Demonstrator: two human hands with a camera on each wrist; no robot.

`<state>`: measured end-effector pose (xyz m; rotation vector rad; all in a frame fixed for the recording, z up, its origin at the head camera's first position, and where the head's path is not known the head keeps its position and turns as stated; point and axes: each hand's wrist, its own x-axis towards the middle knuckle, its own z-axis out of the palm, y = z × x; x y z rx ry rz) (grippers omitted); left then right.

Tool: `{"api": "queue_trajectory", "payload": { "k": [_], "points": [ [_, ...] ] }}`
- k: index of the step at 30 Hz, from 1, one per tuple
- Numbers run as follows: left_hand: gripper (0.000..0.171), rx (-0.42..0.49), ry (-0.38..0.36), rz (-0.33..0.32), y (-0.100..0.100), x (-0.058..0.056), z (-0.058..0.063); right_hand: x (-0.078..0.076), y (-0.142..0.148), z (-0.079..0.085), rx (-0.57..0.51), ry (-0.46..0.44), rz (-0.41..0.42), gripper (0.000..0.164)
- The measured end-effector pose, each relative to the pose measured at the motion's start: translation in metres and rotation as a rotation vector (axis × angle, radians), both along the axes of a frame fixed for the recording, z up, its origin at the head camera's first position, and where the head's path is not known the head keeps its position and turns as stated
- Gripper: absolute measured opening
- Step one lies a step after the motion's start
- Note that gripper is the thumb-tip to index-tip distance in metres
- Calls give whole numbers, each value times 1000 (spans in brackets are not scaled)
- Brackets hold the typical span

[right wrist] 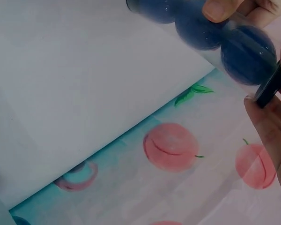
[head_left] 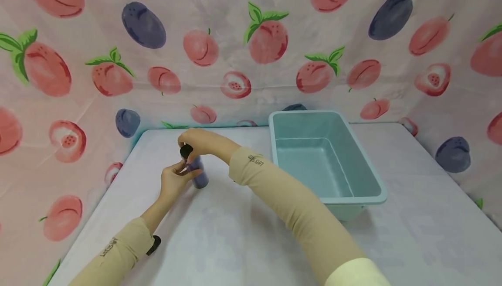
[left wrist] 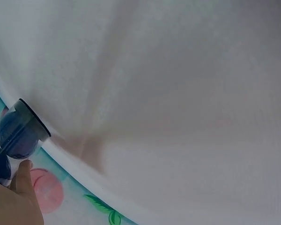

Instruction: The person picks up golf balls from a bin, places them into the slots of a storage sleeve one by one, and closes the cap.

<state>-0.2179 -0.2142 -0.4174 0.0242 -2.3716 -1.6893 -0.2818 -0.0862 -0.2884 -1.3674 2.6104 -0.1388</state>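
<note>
A clear tube of dark blue balls stands tilted toward the back left of the table. Its lower end has a dark rim, seen in the left wrist view. My left hand holds the tube's side between thumb and fingers. From above, my right hand grips the round black lid at the tube's upper end. In the right wrist view, the right fingers hold the edge of this lid, right at the tube's mouth, and the left thumb lies over the tube's middle.
A light blue-green plastic tub stands on the right of the white table, beyond the right forearm. A fruit-print cloth hangs behind the table. A small black object shows at the left cuff.
</note>
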Motion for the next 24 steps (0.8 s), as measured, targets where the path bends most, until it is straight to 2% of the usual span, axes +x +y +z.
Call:
{"api": "queue_trajectory", "payload": {
  "k": [4,9,19,24],
  "points": [
    [49,-16,4,5,1,0,-1,-1,0,0,11,-5,7,41],
    [47,7,28,-1,2,-1,-2,-2,-2,0,37,-1,20,41],
    [45,22,62,-19,-2,-2,-2,-3,-12,2,150,66,45,44],
    [45,24,47,-36,-4,-4,-3,-4,-14,4,181,75,54,45]
  ]
}}
